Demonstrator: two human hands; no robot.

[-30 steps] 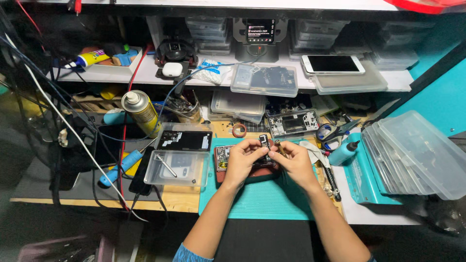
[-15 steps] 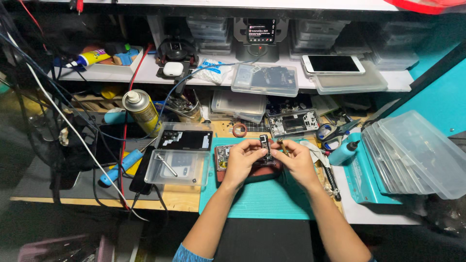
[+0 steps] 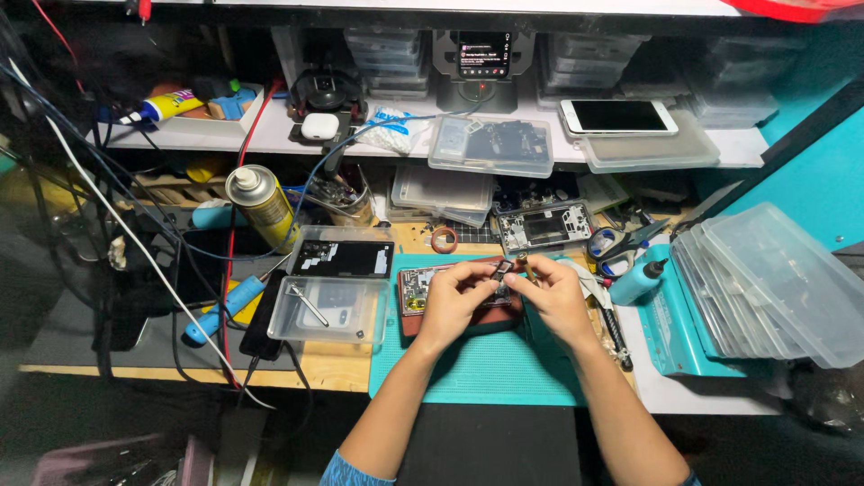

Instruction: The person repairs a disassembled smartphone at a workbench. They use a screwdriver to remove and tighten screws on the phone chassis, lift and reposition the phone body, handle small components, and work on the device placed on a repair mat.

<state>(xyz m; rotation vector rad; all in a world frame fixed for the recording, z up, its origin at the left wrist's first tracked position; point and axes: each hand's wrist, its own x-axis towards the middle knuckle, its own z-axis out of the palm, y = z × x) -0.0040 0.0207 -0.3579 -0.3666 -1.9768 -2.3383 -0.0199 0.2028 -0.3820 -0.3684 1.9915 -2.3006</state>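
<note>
Head view: looks down on a cluttered repair bench; places below are given relative to the green mat (image 3: 486,369).
Small part: a tiny dark component (image 3: 502,268) is held above the mat's far edge, between the 2 hands, over the opened phone.
Left hand: the left hand (image 3: 454,301) is curled, its fingertips pinched on the small part from the left side.
Right hand: the right hand (image 3: 551,297) is curled almost closed, fingertips meeting the same part from the right; a thin brass-coloured tool (image 3: 525,265) sticks up from its grip.
Opened phone: an opened phone (image 3: 416,292) with red edges lies on the mat's far left area, partly hidden under both hands.
Clear tray: a clear plastic tray (image 3: 328,310) sits just left of the mat, with tweezers (image 3: 308,303) lying in it.
Dark panel: a black phone panel (image 3: 342,258) lies in a second tray behind that one, left of the mat's far corner.
Spray can: a yellow spray can (image 3: 261,205) stands further left and beyond the mat.
Phone frame: a bare phone frame (image 3: 546,225) lies just beyond the mat's far edge.
Scissors: blue-handled scissors (image 3: 612,245) lie beyond the mat's far right corner.
Bottle: a blue bottle (image 3: 637,282) with a dark nozzle lies just right of the mat.
Stacked lids: clear plastic cases (image 3: 774,283) are stacked well to the right of the mat.
White phone: a white phone (image 3: 619,116) rests on the shelf far beyond the mat.
</note>
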